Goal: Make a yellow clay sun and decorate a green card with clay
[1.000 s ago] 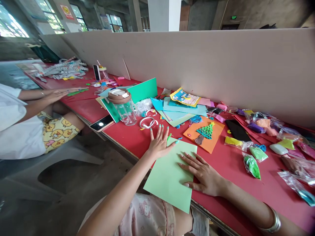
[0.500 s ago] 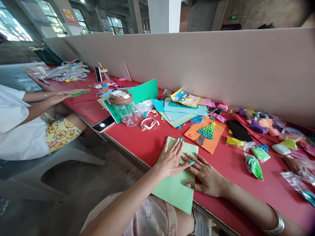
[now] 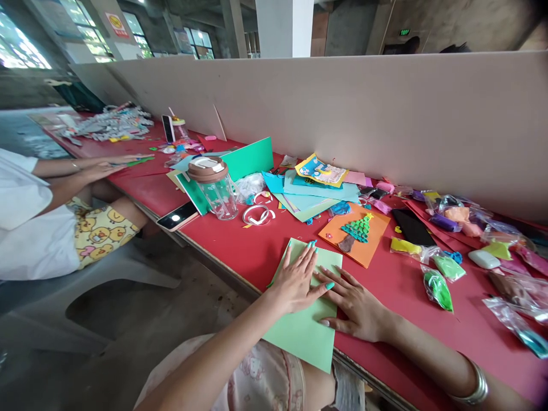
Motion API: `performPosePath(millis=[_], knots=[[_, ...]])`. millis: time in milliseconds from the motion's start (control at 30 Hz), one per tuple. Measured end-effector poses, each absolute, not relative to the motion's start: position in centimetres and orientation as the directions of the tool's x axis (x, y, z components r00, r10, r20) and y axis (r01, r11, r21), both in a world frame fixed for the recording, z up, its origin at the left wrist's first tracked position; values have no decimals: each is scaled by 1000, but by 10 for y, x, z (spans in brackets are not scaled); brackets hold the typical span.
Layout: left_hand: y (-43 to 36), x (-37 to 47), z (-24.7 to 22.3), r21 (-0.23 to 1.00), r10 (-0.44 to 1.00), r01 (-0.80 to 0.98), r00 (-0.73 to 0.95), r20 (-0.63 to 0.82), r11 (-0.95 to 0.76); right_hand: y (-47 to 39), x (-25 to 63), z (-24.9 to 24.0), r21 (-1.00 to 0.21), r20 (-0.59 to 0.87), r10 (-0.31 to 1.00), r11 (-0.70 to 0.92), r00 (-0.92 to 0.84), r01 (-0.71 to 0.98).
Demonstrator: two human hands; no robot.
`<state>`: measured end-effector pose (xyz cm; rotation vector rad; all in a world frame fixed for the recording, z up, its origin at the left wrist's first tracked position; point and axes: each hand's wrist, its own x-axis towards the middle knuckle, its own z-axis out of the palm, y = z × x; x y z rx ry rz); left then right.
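Observation:
A light green sheet of paper (image 3: 295, 337) lies at the front edge of the red table, its near end jutting over the edge. My left hand (image 3: 297, 279) rests flat on its upper part, fingers stretched out and pointing away from me. On the paper's right side lies my right hand (image 3: 353, 305), also flat with fingers spread, its fingertips close to the left thumb. Just beyond my hands is an orange card (image 3: 372, 245) carrying a green clay tree (image 3: 357, 228) with a brown base.
A clear cup with a brown lid (image 3: 216, 191), a phone (image 3: 177, 217) and a white cable (image 3: 257, 215) lie to the left. Bagged clay (image 3: 437, 288) covers the right side. Stacked papers (image 3: 308, 197) lie near the divider (image 3: 363, 108). A co-worker's hands (image 3: 109, 165) are far left.
The view has shifted very slightly, so everything sits a little further left. Both hands stay pressed on the green paper in nearly the same place.

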<state>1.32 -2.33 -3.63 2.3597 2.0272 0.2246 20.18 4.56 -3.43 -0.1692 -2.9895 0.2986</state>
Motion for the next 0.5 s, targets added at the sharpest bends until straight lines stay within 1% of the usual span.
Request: performPosePath(millis=[133, 233, 333, 500], knots=[[-20, 12, -33, 148, 989, 978, 145, 36, -149, 46, 202, -35, -198, 123, 127, 975, -984, 101], [-11, 10, -34, 158, 994, 982, 101, 52, -108, 47, 202, -35, -208, 105, 144, 971, -984, 120], [0, 4, -37, 151, 998, 988, 1, 67, -11, 47, 203, -35, -219, 87, 154, 967, -984, 132], [15, -19, -40, 112, 973, 971, -220, 71, 212, 46, 203, -33, -226, 84, 156, 965, -984, 134]])
